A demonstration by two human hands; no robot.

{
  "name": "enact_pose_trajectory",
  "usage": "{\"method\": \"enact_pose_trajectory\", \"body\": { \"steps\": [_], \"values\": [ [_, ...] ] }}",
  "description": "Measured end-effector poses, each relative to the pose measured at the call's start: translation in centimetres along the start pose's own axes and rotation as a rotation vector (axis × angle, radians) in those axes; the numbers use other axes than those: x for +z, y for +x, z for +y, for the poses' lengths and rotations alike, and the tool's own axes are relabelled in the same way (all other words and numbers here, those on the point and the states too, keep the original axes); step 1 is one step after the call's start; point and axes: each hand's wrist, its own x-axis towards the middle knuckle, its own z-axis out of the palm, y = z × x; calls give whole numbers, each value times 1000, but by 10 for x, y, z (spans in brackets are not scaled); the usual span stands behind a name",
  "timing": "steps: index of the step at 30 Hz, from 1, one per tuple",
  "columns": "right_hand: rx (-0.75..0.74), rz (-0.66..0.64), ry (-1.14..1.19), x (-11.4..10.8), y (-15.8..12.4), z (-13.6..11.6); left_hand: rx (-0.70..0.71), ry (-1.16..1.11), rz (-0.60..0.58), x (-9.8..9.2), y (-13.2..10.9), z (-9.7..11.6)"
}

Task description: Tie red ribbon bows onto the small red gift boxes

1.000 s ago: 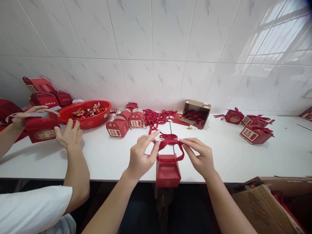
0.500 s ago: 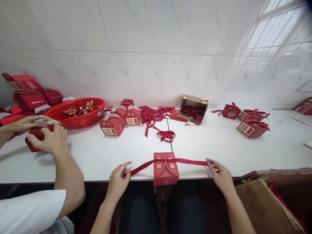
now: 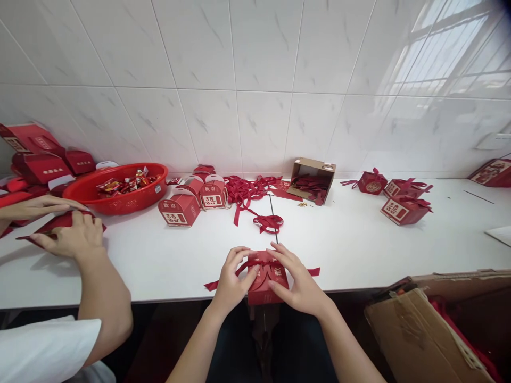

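Note:
A small red gift box (image 3: 268, 294) with pale lettering sits at the table's front edge, its curved top flaps folded together. Across its top runs a red ribbon (image 3: 212, 286), knotted in the middle, its loose ends spreading out to both sides. My left hand (image 3: 232, 281) curls around the box's left side, thumb on the top flap. From the right, my right hand (image 3: 299, 282) holds the box with fingers at the far edge and thumb near the front. The fingers partly cover the box top and the ribbon.
Behind lie loose red ribbons (image 3: 268, 223), a cardboard box (image 3: 328, 186) of dark red pieces and several red gift boxes (image 3: 179, 211). Ribboned boxes (image 3: 405, 211) stand right. At left, a co-worker's hand (image 3: 82, 236) presses red card beside a red basin (image 3: 115, 205) of sweets. A carton (image 3: 415, 330) stands lower right.
Both my hands have let go of the stretched ribbon ends and come inward onto the box. The ribbon ends have dropped. The co-worker's box is now flattened lower under their hands.

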Motion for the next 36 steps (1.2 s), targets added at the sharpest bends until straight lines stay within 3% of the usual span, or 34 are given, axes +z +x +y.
{"method": "enact_pose_trajectory", "body": {
  "steps": [13, 22, 26, 29, 31, 36],
  "values": [
    [-10, 10, 102, 1, 10, 6, -21, -78, -9, 5, -2, -1],
    [208, -65, 303, 20, 2, 18, -250, -169, 70, 15, -8, -11],
    [234, 55, 219, 23, 1, 16, -356, -107, 53, 12, -10, -10],
    [394, 199, 141, 23, -2, 13, -387, 115, 27, 7, -13, -2],
    [464, 247, 118, 19, -3, 11, -375, 235, 76, 6, -16, 4],
    [326, 298, 87, -3, -2, 17, -339, 305, 155, 3, -16, 10]
  ]
}}
